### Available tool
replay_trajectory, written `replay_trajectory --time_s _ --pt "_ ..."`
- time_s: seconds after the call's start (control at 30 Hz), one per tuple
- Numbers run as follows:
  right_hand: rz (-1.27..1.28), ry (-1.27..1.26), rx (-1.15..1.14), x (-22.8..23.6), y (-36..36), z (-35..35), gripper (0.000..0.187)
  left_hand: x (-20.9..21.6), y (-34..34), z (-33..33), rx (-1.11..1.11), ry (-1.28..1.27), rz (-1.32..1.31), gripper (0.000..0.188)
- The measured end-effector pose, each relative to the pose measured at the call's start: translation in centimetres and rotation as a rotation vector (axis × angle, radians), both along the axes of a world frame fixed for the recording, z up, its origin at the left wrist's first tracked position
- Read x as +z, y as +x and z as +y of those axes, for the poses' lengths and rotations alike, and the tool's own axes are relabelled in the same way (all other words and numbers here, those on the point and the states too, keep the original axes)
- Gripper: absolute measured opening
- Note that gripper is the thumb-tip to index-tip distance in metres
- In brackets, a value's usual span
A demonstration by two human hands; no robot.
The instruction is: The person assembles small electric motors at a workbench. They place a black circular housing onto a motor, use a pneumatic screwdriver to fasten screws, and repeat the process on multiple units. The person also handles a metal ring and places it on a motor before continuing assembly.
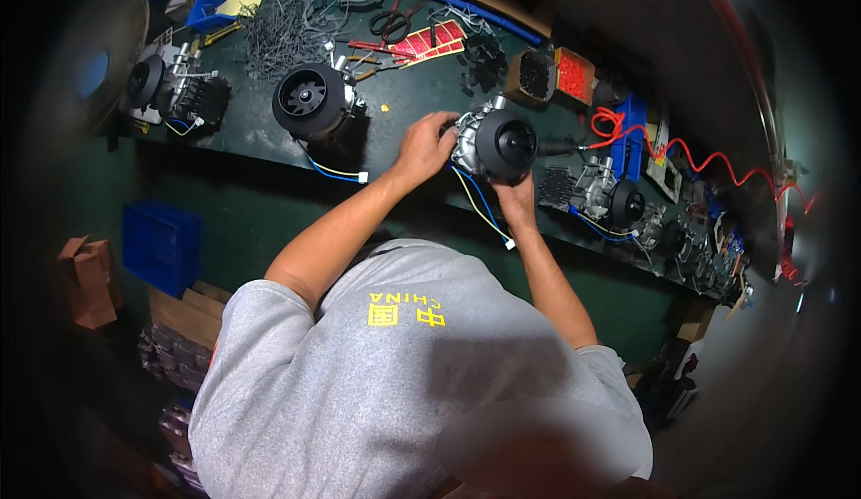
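L hand (pixel 423 151) & R hand (pixel 517 201) part-curled, gripping blower (pixel 508 143) near surface (pixel 251 118) front edge. R fingers mostly hidden behind it; can't tell if blower's resting or lifted.

Two hands (pixel 425 151), one box of red parts (pixel 576 98), perhaps five fan units (pixel 493 143).

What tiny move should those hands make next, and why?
Perhaps ease the fan unit slightly inward: the left hand and right hand hold it seemingly near the front edge of the bench, its wires dangling past.
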State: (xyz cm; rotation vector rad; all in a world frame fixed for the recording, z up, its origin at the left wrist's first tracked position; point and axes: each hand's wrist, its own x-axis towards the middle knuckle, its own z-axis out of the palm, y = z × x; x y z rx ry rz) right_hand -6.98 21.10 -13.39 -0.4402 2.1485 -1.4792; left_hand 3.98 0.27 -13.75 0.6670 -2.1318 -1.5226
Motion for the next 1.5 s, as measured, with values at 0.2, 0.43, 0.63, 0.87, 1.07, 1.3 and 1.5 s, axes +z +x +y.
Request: replay_trajectory --time_s 0.2,0.43,0.63,0.87,1.07,1.3,1.5 --pt "0.100 0.042 -0.015 1.6 0.3 -2.2 0.054 -0.8 -3.9 -2.8 -0.151 0.006 0.100 0.025" --pt "0.142 0.111 0.030 0.9 0.2 -2.1 0.047 -1.4 -5.5 -4.5 -0.335 -0.258 -0.038 0.022" --pt "0.152 0.099 0.030 0.5 0.3 -2.1 0.047 -1.3 -5.0 -5.4 -0.418 -0.430 0.029 0.019" --pt "0.204 0.155 0.072 1.1 0.4 -2.7 0.046 -2.0 -4.5 -5.1 -0.384 -0.391 0.130 0.017" --pt "0.192 0.164 0.074 1.4 0.4 -2.8 0.042 -2.2 -5.0 -4.9 -0.409 -0.400 0.050 0.018" --pt "0.171 0.005 0.007 2.2 0.2 -3.4 0.036 8.8 -5.1 -5.6 -0.258 -0.427 -0.091 0.028" --pt "-0.005 -0.026 -0.040 -6.6 -1.6 -2.1 0.100 19.0 -7.5 1.1 -0.664 -1.064 -0.438 0.065"
